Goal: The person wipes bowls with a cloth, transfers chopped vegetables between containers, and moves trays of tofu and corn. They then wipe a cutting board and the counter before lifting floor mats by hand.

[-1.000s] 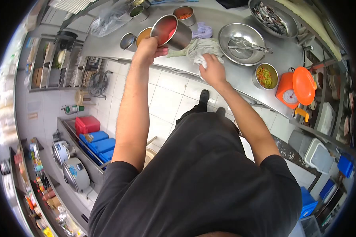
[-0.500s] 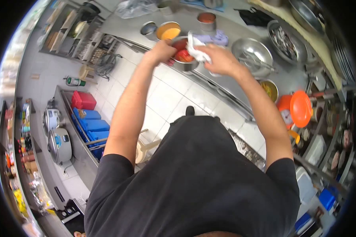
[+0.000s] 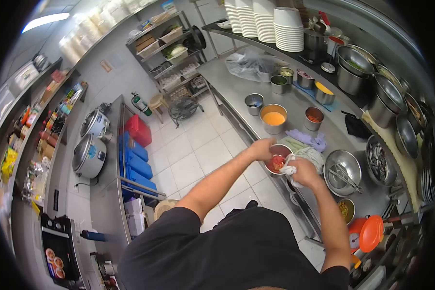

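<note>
The left hand [image 3: 262,150] is curled around the left side of a metal pot [image 3: 269,168], its fingers closed at the rim; the thumb's exact place I can't make out. The right hand [image 3: 305,174] is bunched into a fist around a white cloth [image 3: 289,167], a fold of it sticking out toward the pot.

From the left hand the pot lies just to the right; from the right hand it lies just to the left, with the cloth between. Both hands are about equally close, one on each side of the mouth. The cloth overlaps the pot's right rim, though from here I can't tell whether any of it dips inside. The pot's long axis runs from mouth to base, the mouth facing up toward the person, with red food [image 3: 277,163] showing within. It is at the near edge of the counter [image 3: 295,107]; whether the base rests there or hangs free, I can't tell.

Just past the right hand lies a pale green cloth [image 3: 309,155], with a purple cloth [image 3: 310,139] behind it. A wide bowl [image 3: 343,158] holding a whisk [image 3: 342,177] stands to the right. Beyond the left hand is a tin of orange liquid [image 3: 273,129], and farther right, an orange scale [image 3: 371,234].
</note>
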`<state>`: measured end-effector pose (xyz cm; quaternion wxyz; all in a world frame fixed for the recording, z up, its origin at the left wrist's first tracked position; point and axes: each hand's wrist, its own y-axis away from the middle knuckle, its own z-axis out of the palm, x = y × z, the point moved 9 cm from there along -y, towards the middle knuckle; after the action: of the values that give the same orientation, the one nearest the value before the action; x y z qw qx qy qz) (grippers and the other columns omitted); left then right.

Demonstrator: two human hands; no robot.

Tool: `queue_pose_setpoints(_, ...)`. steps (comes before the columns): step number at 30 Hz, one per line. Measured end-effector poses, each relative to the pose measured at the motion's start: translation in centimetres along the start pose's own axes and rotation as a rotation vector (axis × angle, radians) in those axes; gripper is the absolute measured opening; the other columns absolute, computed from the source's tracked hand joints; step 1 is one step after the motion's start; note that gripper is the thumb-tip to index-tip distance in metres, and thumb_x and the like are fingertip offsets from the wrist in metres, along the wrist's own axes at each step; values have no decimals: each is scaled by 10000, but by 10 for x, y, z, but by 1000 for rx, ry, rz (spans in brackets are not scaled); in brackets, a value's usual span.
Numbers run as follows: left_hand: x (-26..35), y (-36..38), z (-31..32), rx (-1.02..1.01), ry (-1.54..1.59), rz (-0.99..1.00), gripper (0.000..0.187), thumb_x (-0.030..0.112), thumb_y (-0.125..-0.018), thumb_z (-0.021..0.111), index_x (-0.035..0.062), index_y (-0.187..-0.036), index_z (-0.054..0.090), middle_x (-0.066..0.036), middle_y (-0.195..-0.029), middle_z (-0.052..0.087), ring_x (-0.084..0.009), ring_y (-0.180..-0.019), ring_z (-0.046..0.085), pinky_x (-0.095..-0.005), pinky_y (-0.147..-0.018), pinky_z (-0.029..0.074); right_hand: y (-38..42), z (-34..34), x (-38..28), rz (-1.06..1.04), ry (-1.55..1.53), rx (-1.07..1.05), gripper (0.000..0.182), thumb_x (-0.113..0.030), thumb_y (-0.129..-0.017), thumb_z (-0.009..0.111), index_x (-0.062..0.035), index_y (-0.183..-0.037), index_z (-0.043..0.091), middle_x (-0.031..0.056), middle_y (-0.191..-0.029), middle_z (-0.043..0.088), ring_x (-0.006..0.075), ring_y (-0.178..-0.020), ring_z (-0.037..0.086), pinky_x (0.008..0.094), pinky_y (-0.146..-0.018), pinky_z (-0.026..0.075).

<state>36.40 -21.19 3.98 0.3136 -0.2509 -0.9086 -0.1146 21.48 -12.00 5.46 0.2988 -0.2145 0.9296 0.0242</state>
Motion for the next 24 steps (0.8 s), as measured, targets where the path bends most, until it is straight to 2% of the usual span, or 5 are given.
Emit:
queue_pose_setpoints(2,4,-24,2,118,-98,451,173,28,-771,650,45,-922,567,-101,-675,647,-192,-557,638,-364,-484,486,0,-16,-2,-50,-6,-12,220,-106,-773,672,-162,-970,751,129,-965,677,358,-941,660,467,-801,517)
queue_pose_setpoints(6,18,-50,-8,-183,231,112,167,36,-720,700,68,-752,539,3,-627,525,-118,-622,524,-320,-536,428,-10,-29,7,-41,85,34,277,-69,-762,675,-179,-1006,746,107,-993,652,341,-964,645,449,-822,513)
queue_pose_setpoints(15,-34,-64,11,678,950,-144,143,-19,-831,583,66,-766,488,-44,-669,534,-131,-611,540,-351,-529,466,-41,11,28,703,-211,533,421,-226,-797,688,-161,-1213,686,173,-992,728,391,-941,693,511,-800,546)
queue_pose_setpoints(18,-34,-56,14,292,994,-277,160,32,-843,676,55,-914,534,-38,-736,583,-99,-650,569,-254,-616,514,-42,-1,40,538,-160,456,369,-195,-789,689,-162,-1156,701,164,-982,729,376,-936,695,496,-801,548)
queue_pose_setpoints(24,9,-102,-12,-233,301,229,210,32,-778,713,64,-872,528,5,-777,549,-104,-700,523,-277,-601,444,-36,-23,9,27,-47,-71,240,-89,-810,652,-135,-1036,718,140,-983,690,359,-954,665,465,-821,511)
